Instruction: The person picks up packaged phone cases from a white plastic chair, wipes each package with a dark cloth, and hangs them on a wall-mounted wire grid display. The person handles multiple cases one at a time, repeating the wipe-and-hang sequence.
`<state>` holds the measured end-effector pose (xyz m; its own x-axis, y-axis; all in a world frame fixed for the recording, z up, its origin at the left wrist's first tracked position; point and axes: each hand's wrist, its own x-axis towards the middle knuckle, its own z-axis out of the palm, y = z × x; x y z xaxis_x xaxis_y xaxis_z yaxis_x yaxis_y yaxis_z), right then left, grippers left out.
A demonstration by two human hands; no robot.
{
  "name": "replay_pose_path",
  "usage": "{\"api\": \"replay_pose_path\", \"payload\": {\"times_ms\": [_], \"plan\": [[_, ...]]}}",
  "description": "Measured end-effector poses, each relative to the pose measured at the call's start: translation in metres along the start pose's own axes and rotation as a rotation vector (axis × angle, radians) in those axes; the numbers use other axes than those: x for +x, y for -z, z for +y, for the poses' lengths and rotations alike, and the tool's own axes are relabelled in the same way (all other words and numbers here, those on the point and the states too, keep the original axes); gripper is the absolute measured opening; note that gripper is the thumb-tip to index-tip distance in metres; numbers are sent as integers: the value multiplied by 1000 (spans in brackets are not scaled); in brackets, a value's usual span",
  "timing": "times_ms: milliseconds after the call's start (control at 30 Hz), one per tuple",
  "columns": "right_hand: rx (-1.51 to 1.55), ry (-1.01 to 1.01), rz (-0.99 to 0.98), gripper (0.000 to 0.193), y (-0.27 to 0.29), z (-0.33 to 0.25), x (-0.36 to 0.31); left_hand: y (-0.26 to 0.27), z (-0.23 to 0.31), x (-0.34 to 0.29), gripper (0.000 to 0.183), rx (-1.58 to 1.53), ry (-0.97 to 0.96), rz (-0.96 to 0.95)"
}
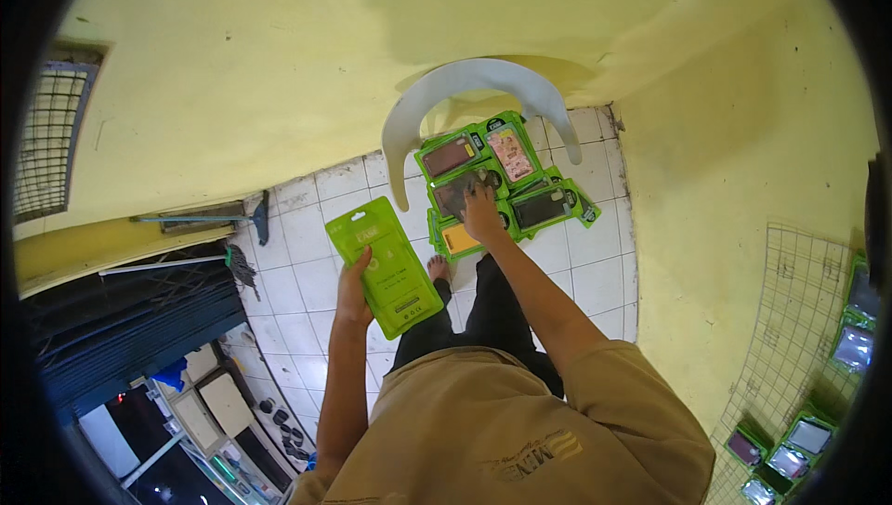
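My left hand [354,289] is closed on the edge of a green phone case packet [388,268], which hangs upright with its printed face toward me. Over a heap of green-edged phone case packets, my right hand [481,214] reaches down, fingers slightly apart and touching a packet with a dark grey-brown case [450,196]. Around it lie packets with a maroon case [449,157], a pink patterned case [509,153], a black case [543,209] and a yellow case [459,239]. The underside of my right hand is hidden.
A white curved chair back [465,76] rises behind the heap, close to the yellow wall [297,59]. White floor tiles [595,268] surround it. At right, a wire rack [776,319] carries several packets. A broom [261,219] leans at left, near a dark shutter [139,319].
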<state>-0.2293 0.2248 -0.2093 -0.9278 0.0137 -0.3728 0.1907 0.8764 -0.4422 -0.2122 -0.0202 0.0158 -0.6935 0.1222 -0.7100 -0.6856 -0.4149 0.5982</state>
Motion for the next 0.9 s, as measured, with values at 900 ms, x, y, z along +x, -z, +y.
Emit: {"api": "replay_pose_path", "payload": {"times_ms": [900], "plan": [[873,-788,1341,24,114,-164,-446,-109,-118,-145,71,889,-483,-1224]]}}
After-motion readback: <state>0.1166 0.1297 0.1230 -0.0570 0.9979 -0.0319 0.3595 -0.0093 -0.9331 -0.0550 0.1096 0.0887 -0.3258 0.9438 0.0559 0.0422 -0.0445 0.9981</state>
